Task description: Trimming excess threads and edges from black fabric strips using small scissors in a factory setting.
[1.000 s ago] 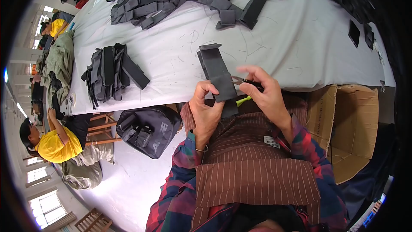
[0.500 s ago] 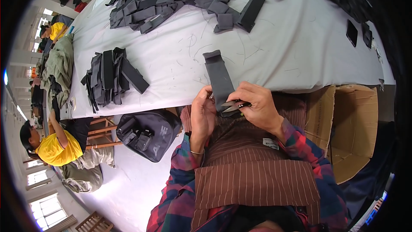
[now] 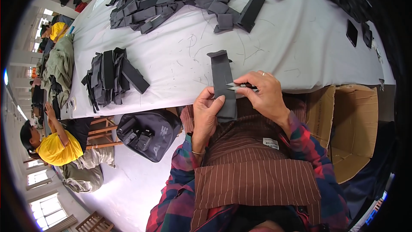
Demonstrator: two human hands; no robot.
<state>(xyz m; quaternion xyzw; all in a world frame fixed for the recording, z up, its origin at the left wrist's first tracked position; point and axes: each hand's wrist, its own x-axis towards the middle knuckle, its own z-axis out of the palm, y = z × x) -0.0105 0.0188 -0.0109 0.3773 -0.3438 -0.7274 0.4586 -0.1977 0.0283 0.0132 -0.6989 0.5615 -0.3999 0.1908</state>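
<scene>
A dark grey fabric strip (image 3: 222, 73) hangs over the table's near edge, its folded far end on the white cloth. My left hand (image 3: 207, 114) grips it at the left side, thumb on top. My right hand (image 3: 267, 92) is closed around small thread snips (image 3: 240, 87), whose pointed blades touch or nearly touch the strip's right edge. A bunch of similar grey strips (image 3: 109, 75) lies to the left on the table. At the far side a large heap of grey fabric pieces (image 3: 167, 0) is spread out.
Loose threads (image 3: 253, 53) dot the white tablecloth (image 3: 171, 64). To the right stands an open cardboard box (image 3: 354, 124); a phone (image 3: 352, 33) lies beyond it. Below the table's left edge sits a dark bag (image 3: 148, 135). A person in a yellow shirt (image 3: 58, 146) works at the left.
The strip has straightened and slid a little toward me. My left hand now pinches its side lower down, and my right hand with the snips has moved up and right along its edge.
</scene>
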